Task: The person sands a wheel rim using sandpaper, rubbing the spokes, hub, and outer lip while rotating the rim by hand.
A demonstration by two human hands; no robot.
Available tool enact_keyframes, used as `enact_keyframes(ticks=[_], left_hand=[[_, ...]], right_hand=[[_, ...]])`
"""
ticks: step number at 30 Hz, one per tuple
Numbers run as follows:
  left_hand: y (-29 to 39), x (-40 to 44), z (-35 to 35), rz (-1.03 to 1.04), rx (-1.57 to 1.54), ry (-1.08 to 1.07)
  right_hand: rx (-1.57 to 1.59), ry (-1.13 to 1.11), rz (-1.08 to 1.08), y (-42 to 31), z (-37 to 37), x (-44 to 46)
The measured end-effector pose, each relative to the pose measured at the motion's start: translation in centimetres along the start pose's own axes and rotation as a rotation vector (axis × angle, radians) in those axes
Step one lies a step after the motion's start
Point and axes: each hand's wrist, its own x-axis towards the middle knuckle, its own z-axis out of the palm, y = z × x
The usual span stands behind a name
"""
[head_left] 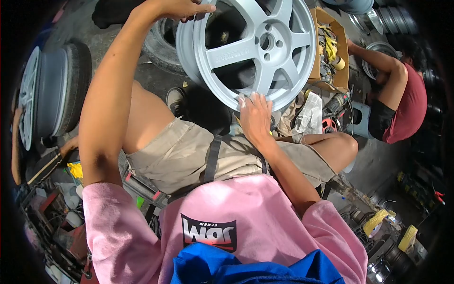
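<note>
A pale grey multi-spoke wheel rim (234, 53) is tilted up before my knees, its face toward me. My right hand (256, 118) grips its lower lip, with whitish fingertips bent over the edge. At the top of the view my left hand (187, 8) holds the upper left edge. One of its fingers points across the rim while the others curl down, partly hidden. Behind the rim's left side lies a tire (163, 49) on the floor.
A cardboard box (347, 45) of tools and tape stands right of the rim, near crumpled newspaper (309, 113) and a power tool (335, 103). Another person (406, 102) crouches at far right by another rim (378, 52). A wheel with tire (49, 92) stands at left. Clutter lies behind me.
</note>
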Motion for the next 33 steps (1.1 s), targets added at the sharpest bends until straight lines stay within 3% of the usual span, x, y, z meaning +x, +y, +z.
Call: enact_keyframes(ticks=[3,6,7,12,16,17,22,24,28,33], left_hand=[[-0.8,0.2,-0.2,0.088,0.065,-0.013],[-0.6,0.5,0.1,0.046,-0.009,-0.027],[0.0,0.5,-0.1,0.007,0.116,-0.03],[-0.5,0.6,0.2,0.065,0.075,0.008],[0.4,0.1,-0.4,0.031,0.123,-0.04],[0.3,0.7,0.0,0.027,0.143,-0.034],[0.8,0.1,-0.4,0.048,0.065,-0.034],[0.3,0.9,0.3,0.036,0.213,0.022],[1.8,0.1,-0.6,-0.044,0.13,-0.079],[0.0,0.7,0.0,0.047,0.193,-0.018]], right_hand=[[0.009,-0.025,0.016,0.3,-1.4,-1.5],[-0.014,0.002,-0.041,0.3,-0.5,-0.4],[-0.008,0.001,-0.038,0.3,-0.3,-0.2],[-0.012,-0.107,-0.098,1.3,-2.1,-0.9],[0.076,0.004,0.025,-0.4,-0.3,0.4],[0.136,-0.057,0.068,-1.1,-0.2,1.4],[0.145,0.048,0.048,-0.8,-0.6,0.4],[0.064,-0.016,0.079,0.0,-0.8,-0.5],[0.161,-0.003,0.098,-1.9,0.3,2.0],[-0.107,0.01,0.027,-0.2,-0.7,0.0]])
